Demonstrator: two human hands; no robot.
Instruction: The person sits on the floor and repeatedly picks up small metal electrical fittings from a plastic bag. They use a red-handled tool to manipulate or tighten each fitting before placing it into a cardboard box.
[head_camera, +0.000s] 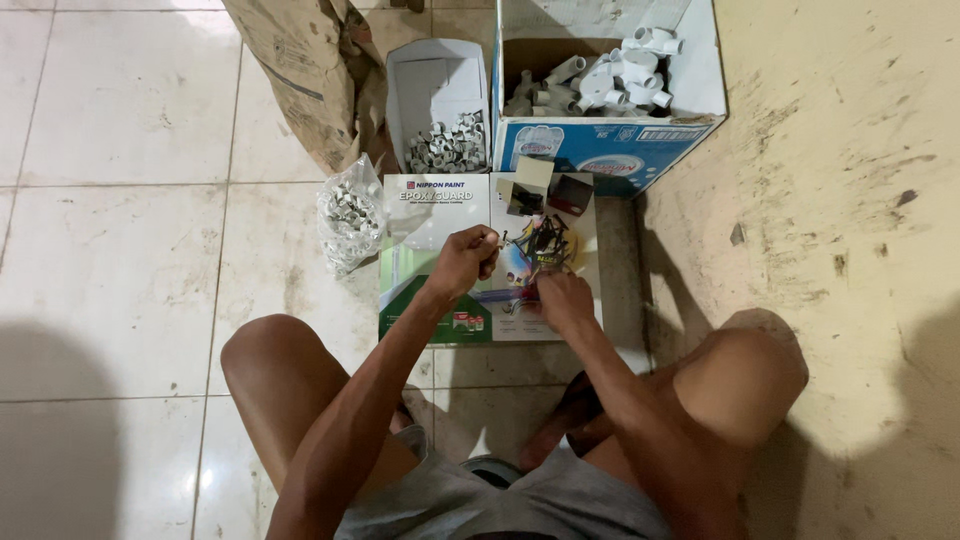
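A small pile of dark nails (540, 245) is lying on an open brochure (440, 255) that is spread flat on the tiled floor (120, 260), directly in front of the squatting person. The right hand (563, 297) is being held low over the near edge of that pile, its fingers curled down and touching the nails; whether anything is actually being pinched there cannot be told, since the fingertips are hidden by the back of the hand. The left hand (466, 255) is being held raised just beside the pile, on its left, with the fingers drawn together into a narrow, closed pinch; something small appears to be gripped between the fingertips, but it is too tiny to be identified.

At the far edge of the brochure, a few small cardboard boxes (545, 188) in tan and dark colours are standing near the pile. To the left of the brochure, a clear plastic bag of small white clips (348, 212) is resting on the floor. Beyond it, an open white box (437, 90) holding more small pale pieces is standing beside a larger blue-and-white carton (700, 70) that is filled with white pipe fittings (620, 75). A crumpled brown paper sack (300, 70) is leaning to the left of these boxes.
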